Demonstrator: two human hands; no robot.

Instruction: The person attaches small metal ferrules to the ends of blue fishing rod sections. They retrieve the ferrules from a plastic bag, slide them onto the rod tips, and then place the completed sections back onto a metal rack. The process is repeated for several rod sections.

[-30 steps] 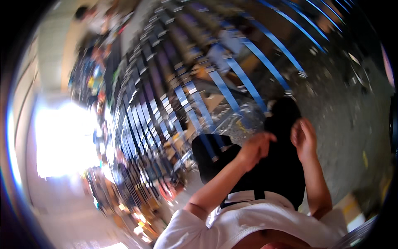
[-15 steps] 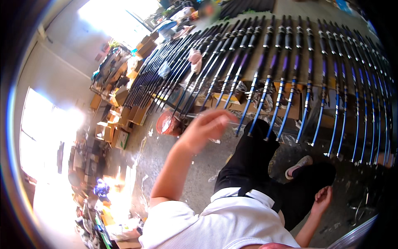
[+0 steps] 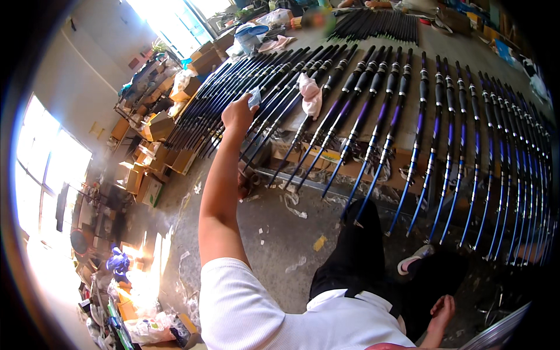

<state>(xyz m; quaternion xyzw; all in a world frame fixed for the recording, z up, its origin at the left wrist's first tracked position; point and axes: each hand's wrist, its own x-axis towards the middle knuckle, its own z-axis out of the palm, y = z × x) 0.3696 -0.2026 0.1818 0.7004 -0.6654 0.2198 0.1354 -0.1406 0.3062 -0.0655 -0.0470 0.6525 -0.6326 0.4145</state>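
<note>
My left arm reaches out over a long row of fishing rods [image 3: 357,93] with black grips, purple sections and blue shafts. My left hand [image 3: 238,114] is closed on a crumpled pale blue wipe or piece of film [image 3: 255,97]; which material it is I cannot tell. To the right of that hand, a bunched pale pink cloth [image 3: 310,96] lies across the rods. Low at the right, beside my dark trousers, my right hand [image 3: 443,312] hangs with its fingers loosely curled and nothing visible in them.
The rods lie side by side on a table [image 3: 382,49], tips overhanging its near edge. Thin black rods [image 3: 376,28] lie behind. Cardboard boxes [image 3: 181,160] and clutter stand left. Scraps litter the floor [image 3: 274,233]. Another person's hands [image 3: 378,4] show at the far edge.
My left hand has moved forward and left, from above the near floor onto the pale blue piece on the rods, and closed on it. My right hand still hangs low.
</note>
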